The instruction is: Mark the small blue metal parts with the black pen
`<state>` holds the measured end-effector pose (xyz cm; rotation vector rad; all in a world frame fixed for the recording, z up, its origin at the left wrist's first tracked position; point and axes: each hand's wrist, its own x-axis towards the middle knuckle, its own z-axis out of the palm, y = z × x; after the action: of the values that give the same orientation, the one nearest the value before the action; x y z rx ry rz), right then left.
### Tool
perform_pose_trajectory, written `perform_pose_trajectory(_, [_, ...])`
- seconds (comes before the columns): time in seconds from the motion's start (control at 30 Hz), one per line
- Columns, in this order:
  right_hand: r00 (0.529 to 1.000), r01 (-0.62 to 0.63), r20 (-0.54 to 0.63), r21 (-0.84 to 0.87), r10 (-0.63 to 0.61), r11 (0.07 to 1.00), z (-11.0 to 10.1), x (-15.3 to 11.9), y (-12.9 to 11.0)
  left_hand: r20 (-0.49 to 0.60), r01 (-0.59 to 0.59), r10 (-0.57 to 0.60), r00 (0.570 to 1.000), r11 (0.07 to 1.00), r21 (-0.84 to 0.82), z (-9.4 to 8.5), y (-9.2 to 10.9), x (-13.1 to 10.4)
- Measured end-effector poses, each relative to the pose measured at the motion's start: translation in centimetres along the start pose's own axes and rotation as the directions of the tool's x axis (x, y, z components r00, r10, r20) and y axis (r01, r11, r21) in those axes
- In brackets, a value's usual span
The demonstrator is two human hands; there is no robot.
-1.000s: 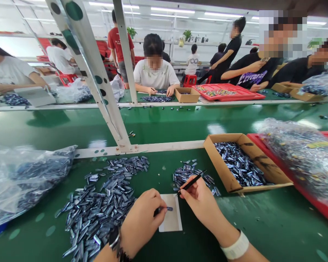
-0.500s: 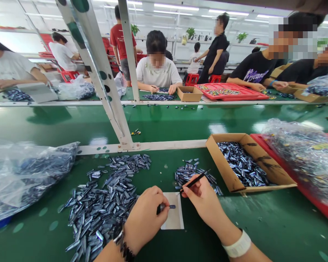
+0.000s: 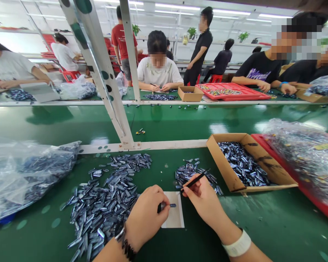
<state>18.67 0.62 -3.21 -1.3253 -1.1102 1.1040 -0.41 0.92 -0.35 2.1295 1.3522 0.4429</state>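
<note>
Pinching a piece (image 3: 173, 205) over the card (image 3: 176, 219) is your left hand (image 3: 147, 208). Your right hand (image 3: 204, 200) grips a black tool (image 3: 194, 181) near the card's far right corner.

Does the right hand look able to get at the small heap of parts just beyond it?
Likely yes: the right hand is close to the small heap and no barrier shows between them, though the black tool in its fingers may hamper picking.
</note>
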Motion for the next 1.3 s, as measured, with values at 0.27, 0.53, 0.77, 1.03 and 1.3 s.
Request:
perform_pose_trajectory(0.27, [0.999, -0.028, -0.040, 0.083, 0.031, 0.996, 0.0, 0.1, -0.3, -0.006, -0.004, 0.004, 1.000, 1.000, 0.007, 0.0, 0.1, 0.0])
perform_pose_trajectory(0.53, [0.995, -0.053, 0.088, 0.050, 0.049, 0.997, 0.2, -0.9, -0.7, -0.022, -0.004, 0.004, 1.000, 1.000, 0.026, 0.2, 0.1, -0.1])
perform_pose_trajectory(0.77, [0.987, -0.037, 0.154, -0.021, 0.039, 0.999, 0.4, -1.5, -0.2, -0.014, 0.006, -0.006, 1.000, 1.000, 0.030, 0.3, 0.2, 0.0])
perform_pose_trajectory(1.03, [0.987, -0.032, 0.154, -0.041, 0.038, 0.999, 0.4, -1.3, -0.4, -0.022, -0.013, 0.014, 1.000, 0.999, 0.031, 0.2, 0.1, 0.0])
perform_pose_trajectory(1.3, [0.989, -0.030, 0.147, -0.042, 0.036, 0.999, 0.5, -1.3, -0.3, -0.005, 0.006, -0.006, 1.000, 0.999, 0.040, 0.3, 0.2, 0.0])
